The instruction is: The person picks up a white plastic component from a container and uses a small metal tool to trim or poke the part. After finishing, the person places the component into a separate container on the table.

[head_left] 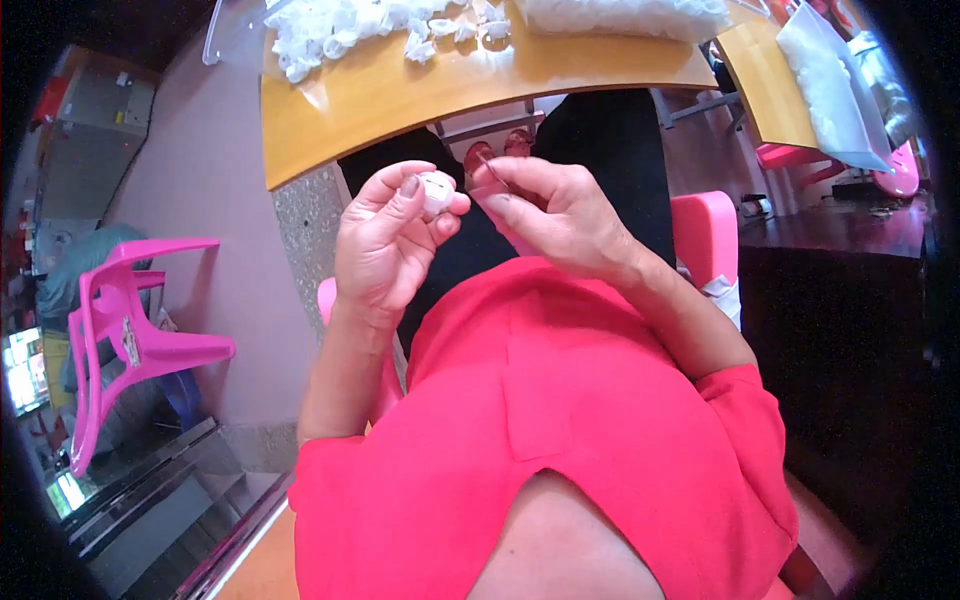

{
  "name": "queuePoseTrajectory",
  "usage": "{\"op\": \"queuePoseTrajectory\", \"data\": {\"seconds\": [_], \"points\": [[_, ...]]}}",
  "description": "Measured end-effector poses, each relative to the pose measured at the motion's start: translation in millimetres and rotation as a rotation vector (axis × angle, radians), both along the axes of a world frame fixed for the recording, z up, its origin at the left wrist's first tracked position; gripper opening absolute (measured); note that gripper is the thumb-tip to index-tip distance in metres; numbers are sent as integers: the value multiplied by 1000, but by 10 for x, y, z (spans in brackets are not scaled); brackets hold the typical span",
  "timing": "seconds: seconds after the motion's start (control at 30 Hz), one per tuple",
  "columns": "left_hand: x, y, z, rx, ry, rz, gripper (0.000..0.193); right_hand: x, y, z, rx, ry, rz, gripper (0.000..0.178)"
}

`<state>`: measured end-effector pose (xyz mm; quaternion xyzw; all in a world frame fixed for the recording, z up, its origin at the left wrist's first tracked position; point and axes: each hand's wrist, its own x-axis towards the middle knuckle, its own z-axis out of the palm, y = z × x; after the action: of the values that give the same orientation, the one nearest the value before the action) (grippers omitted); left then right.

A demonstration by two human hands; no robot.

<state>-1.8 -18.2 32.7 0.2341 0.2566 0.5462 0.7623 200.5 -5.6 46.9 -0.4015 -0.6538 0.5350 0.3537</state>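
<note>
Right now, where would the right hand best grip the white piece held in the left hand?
Probably the exposed upper-right edge of the white piece, coming from the right: the left hand covers its left side, while that edge faces the right hand.

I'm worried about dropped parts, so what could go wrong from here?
The left hand holds a white piece by the fingertips, clear of the table; a slip might drop it onto the trousers.
The right hand seems to pinch something thin, too small to identify, which might slip too.
Other pieces lie loose on the table; a nudge could scatter them.
</note>
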Motion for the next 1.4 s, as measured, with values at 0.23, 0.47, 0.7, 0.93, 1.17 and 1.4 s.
{"op": "queuePoseTrajectory", "data": {"seconds": [0.23,0.47,0.7,0.93,1.17,1.4], "points": [[70,-131,-176,-116,-14,90,12,-273,-144,-41,276,-83,-118,14],[61,-189,-203,444,504,160,16,-188,-107,131,-328,237,-94,17],[149,-187,-177,676,553,141,43,-141,-157,169,-442,263,-83,12],[101,-196,-210,475,363,2,38,-139,-172,46,146,28,-188,13],[29,-180,-210,120,138,-216,24,-121,-147,66,257,2,-137,19],[70,-166,-252,100,77,-76,31,-37,-177,89,5,-60,-127,27]]}}
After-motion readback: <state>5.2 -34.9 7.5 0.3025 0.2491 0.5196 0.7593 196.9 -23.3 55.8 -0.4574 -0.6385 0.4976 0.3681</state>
